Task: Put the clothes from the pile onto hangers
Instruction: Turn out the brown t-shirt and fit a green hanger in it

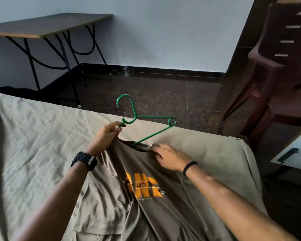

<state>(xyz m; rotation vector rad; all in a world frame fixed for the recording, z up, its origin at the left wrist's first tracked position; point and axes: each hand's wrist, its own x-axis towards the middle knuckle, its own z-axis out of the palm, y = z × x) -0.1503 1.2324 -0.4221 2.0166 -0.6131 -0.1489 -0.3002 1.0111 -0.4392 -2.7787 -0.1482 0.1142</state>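
A brown T-shirt (146,197) with an orange print lies on the bed, its collar facing away from me. A green plastic hanger (153,134) sticks out of the neck opening, hook up and one arm hidden inside the shirt. My left hand (104,138) pinches the hanger's end near the hook's base and also bunches the shirt's left shoulder. My right hand (169,156) grips the collar's right side at the neck opening. Beige cargo trousers (101,214) lie partly under the shirt at the lower left.
A beige sheet (33,136) covers the bed. Beyond its far edge are dark floor, a folding table (47,25) at the back left and stacked maroon plastic chairs (276,66) on the right. A white cabinet corner (295,150) juts in at right.
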